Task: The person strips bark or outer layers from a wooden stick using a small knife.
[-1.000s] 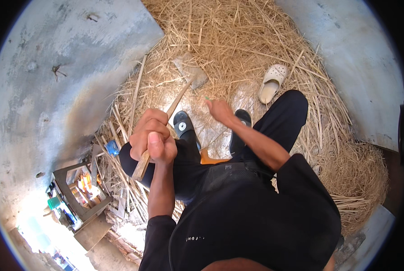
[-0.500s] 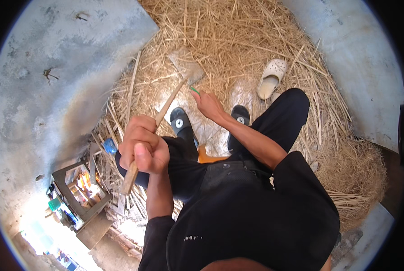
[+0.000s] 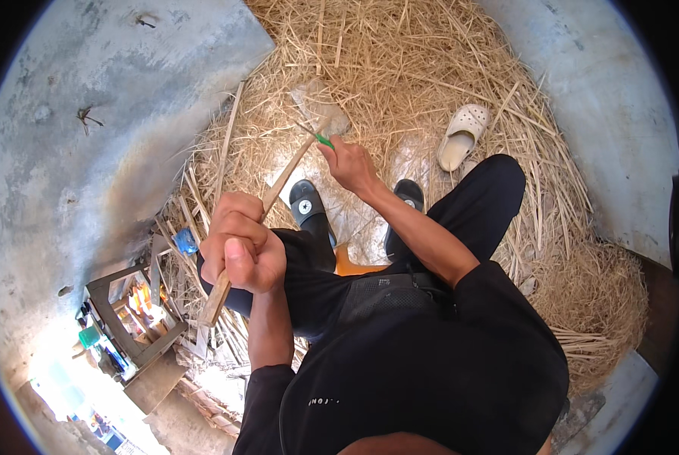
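Right hand (image 3: 352, 165) is the one that moved, folks. A second ago it was down lower, between the feet, with just a speck of green showing past the fingers and a gap to the stick. Half a second later it was up closer, and now it's right by the far end of the wooden stick (image 3: 285, 178), closed around a green-handled tool (image 3: 324, 141) with a thin dark tip poking out across the wood. Looks like a little knife to me, but it's tiny at this distance and I can't swear the edge is actually touching the stick.

Left hand (image 3: 245, 243) has hardly budged since half a second ago: fist wrapped tight round the stick nearer its thick end, thumb on top, out over the left thigh. So the stick slants up and away, far end out past the black sandal (image 3: 306, 201) on the left foot, above the straw-littered floor (image 3: 400, 68).

What that changes, as I read it: tool and stick were apart, now they're lined up at the thin end, with one hand steadying and the other in working position. Pale clog (image 3: 463, 136) is off to the right, well clear of both.
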The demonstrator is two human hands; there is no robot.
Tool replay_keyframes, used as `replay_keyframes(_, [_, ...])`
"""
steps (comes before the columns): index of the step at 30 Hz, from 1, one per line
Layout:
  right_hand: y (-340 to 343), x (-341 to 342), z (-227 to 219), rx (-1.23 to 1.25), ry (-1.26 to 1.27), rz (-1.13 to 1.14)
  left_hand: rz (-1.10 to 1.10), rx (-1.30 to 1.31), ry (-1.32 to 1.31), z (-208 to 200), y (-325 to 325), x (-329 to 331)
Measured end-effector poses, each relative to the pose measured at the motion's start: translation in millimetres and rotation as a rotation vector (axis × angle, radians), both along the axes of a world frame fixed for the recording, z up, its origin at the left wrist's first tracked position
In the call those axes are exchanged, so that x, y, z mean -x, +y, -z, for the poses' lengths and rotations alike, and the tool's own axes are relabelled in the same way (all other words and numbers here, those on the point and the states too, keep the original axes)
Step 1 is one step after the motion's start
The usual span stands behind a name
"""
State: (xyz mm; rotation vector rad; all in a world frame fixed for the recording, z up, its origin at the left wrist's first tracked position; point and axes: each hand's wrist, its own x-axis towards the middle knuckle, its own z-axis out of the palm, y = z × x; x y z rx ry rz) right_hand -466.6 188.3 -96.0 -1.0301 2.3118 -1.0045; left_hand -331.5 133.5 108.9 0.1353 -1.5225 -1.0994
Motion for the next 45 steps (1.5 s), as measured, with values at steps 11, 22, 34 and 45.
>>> replay_keyframes(11, [30, 19, 30, -0.12, -0.143, 0.148, -0.135, -0.023, 0.054, -1, -6, 12])
replay_keyframes(22, [-16, -6, 44, -0.104, -0.027, 0.139, -0.33, -0.115, -0.017, -7, -3, 23])
replay_keyframes(34, [-33, 9, 58, -0.026, -0.112, 0.072, -0.359, -0.002, -0.064, -2, -1, 25])
replay_keyframes(45, [15, -31, -71, 0.342, -0.362, -0.046, -0.373, 0.06, -0.126, 0, -2, 21])
